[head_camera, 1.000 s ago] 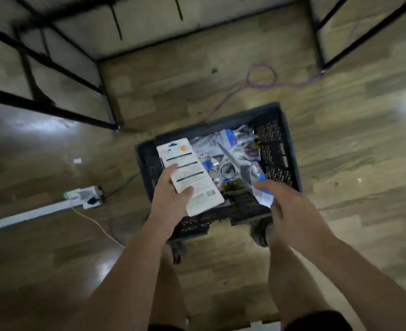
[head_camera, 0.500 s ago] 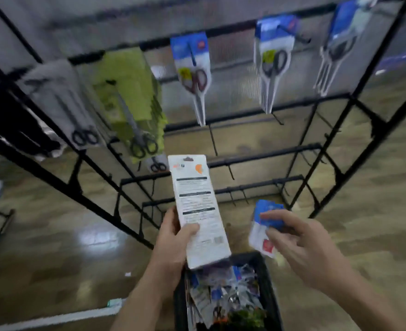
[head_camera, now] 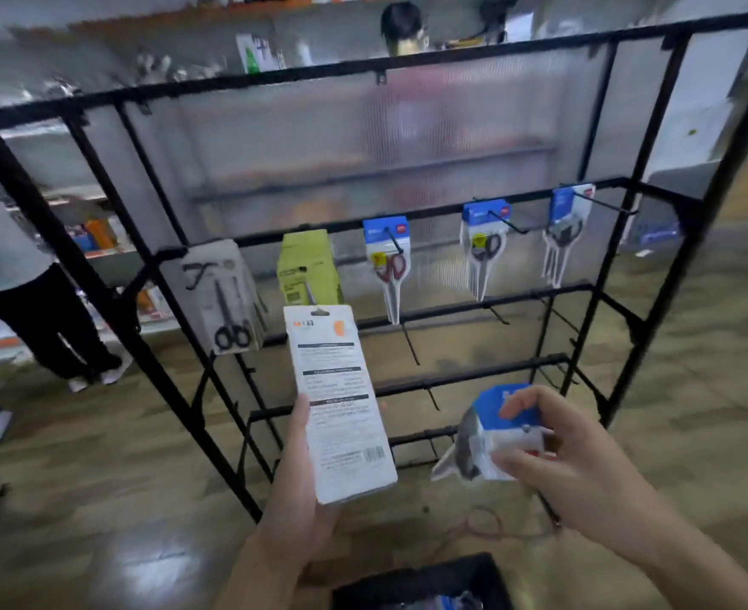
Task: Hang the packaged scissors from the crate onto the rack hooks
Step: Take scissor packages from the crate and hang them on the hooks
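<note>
Fingers (head_camera: 301, 427) of the left hand (head_camera: 297, 490) clamp the lower edge of a tall white pack (head_camera: 339, 402), held upright with its printed back and barcode toward the camera, in front of the rack's lower bars. The right hand (head_camera: 579, 473) pinches a blue-topped pack (head_camera: 491, 438), thumb below and fingers over the blue header, the pack tilted with its pale point aimed down and left. Both packs hang in the air, clear of the hooks and apart from each other. Beyond them stands the black rack (head_camera: 429, 231); along its middle bar hang five packs: a grey pack (head_camera: 222, 297) showing black-handled scissors, a green pack (head_camera: 310, 266), and three blue-headed packs (head_camera: 387, 266) to the right, each on its own hook. Lower bars carry bare hooks (head_camera: 409, 345). The crate (head_camera: 420, 581) sits on the wood floor (head_camera: 77, 499) at the bottom edge, below the hands. Another person (head_camera: 33, 292) stands at far left.
</note>
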{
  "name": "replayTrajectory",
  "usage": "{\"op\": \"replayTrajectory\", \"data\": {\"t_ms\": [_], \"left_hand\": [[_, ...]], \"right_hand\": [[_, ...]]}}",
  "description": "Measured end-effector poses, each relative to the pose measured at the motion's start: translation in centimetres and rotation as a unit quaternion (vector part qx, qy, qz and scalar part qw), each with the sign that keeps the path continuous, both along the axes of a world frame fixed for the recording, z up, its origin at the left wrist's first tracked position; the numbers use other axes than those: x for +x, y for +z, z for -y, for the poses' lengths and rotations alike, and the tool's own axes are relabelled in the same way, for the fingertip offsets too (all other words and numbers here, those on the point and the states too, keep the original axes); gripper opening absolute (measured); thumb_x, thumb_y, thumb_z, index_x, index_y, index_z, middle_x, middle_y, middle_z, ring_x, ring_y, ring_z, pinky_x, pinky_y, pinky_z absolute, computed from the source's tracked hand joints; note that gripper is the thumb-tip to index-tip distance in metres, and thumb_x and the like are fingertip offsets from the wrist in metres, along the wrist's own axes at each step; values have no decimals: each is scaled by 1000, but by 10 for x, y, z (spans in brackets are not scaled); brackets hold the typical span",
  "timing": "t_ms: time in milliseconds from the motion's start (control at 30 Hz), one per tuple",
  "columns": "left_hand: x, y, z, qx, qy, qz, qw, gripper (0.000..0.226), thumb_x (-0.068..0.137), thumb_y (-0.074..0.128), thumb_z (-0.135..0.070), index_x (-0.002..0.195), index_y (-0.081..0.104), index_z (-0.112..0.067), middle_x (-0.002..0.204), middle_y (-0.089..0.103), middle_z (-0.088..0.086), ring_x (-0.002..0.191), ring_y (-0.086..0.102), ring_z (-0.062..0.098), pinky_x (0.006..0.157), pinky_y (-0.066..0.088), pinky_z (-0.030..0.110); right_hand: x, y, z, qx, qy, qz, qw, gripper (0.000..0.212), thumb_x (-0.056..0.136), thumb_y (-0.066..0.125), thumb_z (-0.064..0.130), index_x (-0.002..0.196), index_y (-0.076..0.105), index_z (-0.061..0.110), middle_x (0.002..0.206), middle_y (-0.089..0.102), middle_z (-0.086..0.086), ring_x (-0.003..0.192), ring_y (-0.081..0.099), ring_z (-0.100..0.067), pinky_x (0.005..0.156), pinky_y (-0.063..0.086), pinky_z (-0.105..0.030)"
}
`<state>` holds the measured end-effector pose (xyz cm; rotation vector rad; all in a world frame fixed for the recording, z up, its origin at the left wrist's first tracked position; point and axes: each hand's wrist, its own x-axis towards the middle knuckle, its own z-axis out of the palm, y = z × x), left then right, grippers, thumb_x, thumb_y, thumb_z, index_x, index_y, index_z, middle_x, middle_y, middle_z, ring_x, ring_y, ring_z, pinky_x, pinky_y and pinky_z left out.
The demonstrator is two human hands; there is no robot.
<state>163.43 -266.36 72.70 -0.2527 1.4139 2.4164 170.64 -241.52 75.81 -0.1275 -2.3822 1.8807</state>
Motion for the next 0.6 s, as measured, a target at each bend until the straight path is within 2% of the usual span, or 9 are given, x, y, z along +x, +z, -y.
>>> {"op": "replayTrajectory", "data": {"t_ms": [67,133,200,267,333,433,500,533,600], "left_hand": [[4,-1,2,-4,-19,-26,999,66,93,37,-70,136,64,-28,129,70,16,114,67,34,89,50,44],[10,-3,0,8,-47,-29,998,67,86,47,-68,134,66,-24,119,68,20,107,67,37,84,51,44],[16,-7,-6,3,-65,-38,997,67,80,60,-64,137,61,-29,109,62,16,95,72,33,79,54,43],[21,-12,-14,-65,-58,-83,993,73,72,69,-67,138,54,-40,98,52,9,72,63,18,60,49,30],[28,-10,-22,-183,-45,-137,973,82,64,73,-73,136,47,-45,94,55,-1,64,58,12,55,46,24],[41,0,-38,-272,6,-196,942,83,68,76,-55,140,35,-50,118,56,-15,92,62,-7,68,49,11],[46,0,-49,-319,63,-228,918,87,72,87,-43,144,37,-46,128,47,-21,115,54,-6,79,43,5],[47,-2,-56,-351,91,-244,899,89,73,90,-38,146,39,-42,128,44,-18,119,50,-6,84,40,3],[53,0,-70,-403,128,-272,864,91,73,92,-31,148,42,-34,127,43,-8,118,43,-16,85,36,-3]], "right_hand": [[6,3,1,58,-23,-21,998,47,85,60,-15,92,59,31,61,54,11,52,37,-8,51,32,-23],[15,10,1,69,-54,-56,995,51,87,59,-18,105,60,30,69,67,8,51,45,-3,51,36,-15],[24,14,0,45,-103,-90,990,49,88,63,-16,112,63,26,70,71,3,52,51,-5,52,40,-15],[30,14,-6,-7,-152,-106,983,44,87,69,-13,108,67,25,70,73,-3,56,55,-13,53,44,-24],[35,13,-14,-49,-178,-114,976,32,87,73,-7,100,72,22,78,76,-7,63,64,-19,56,52,-29],[37,16,-31,-84,-177,-111,974,16,88,73,-1,90,75,15,82,75,-14,70,68,-20,62,56,-28],[36,21,-43,-114,-160,-116,974,12,90,71,-1,88,74,11,79,74,-16,66,66,-19,59,53,-26],[35,23,-49,-129,-154,-121,972,11,90,70,-1,88,74,9,77,73,-15,63,65,-17,56,53,-23],[34,23,-61,-152,-144,-128,969,5,91,69,-1,91,71,3,74,71,-14,60,64,-15,53,51,-19]]}}
